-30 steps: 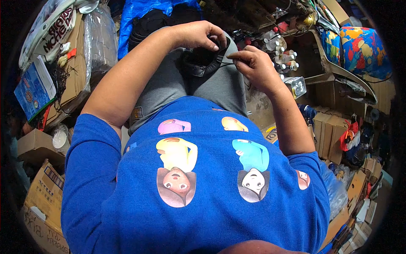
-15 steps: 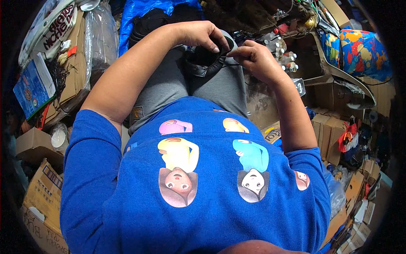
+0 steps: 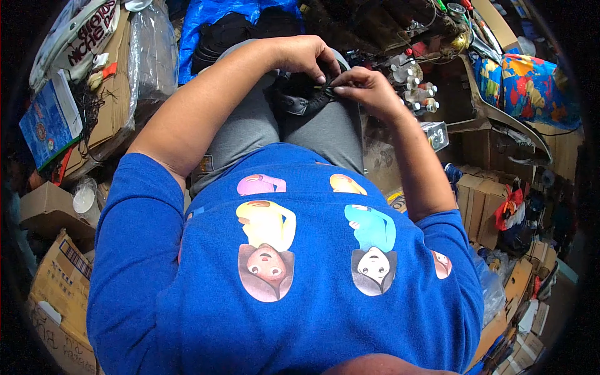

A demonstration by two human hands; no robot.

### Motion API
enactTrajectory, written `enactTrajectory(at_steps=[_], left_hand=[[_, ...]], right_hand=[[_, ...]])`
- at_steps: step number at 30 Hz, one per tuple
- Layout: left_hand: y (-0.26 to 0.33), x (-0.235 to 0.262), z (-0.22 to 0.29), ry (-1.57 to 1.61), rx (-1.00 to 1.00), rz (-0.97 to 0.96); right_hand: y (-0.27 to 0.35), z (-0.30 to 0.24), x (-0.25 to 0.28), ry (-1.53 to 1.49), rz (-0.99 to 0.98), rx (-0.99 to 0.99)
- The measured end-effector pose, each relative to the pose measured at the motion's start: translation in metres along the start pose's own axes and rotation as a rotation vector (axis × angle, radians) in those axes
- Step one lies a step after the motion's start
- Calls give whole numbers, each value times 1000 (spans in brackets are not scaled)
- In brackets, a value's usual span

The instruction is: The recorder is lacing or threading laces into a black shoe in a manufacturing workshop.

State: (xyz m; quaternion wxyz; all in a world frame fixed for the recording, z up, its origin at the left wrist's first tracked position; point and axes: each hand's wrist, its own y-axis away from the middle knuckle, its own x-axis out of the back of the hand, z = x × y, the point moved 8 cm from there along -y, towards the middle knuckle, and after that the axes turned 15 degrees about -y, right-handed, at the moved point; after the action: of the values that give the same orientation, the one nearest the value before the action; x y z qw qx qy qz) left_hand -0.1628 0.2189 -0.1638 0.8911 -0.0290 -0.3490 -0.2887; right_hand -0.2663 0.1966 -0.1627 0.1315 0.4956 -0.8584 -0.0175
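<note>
Gripping blk item (image 3: 301, 105) far-side w/ L hand (image 3: 307, 55), R hand (image 3: 367, 89) pinching R edge

Black shoe-like item (image 3: 299, 102), opening upward, on lap (image 3: 250, 128)

Even light brightens the blue shirt (image 3: 315, 265), while the curved fisheye rim blackens outward.

Lettering on white fabric (image 3: 80, 39), handwriting on carton (image 3: 59, 340)
</note>
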Motion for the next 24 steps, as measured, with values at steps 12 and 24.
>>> enactTrajectory(at_steps=[12, 24], left_hand=[[104, 11, 34, -384, 158, 758], [95, -5, 37, -793, 335, 674]], right_hand=[[47, -37, -33, 659, 261, 297], [49, -33, -36, 787, 265, 235]])
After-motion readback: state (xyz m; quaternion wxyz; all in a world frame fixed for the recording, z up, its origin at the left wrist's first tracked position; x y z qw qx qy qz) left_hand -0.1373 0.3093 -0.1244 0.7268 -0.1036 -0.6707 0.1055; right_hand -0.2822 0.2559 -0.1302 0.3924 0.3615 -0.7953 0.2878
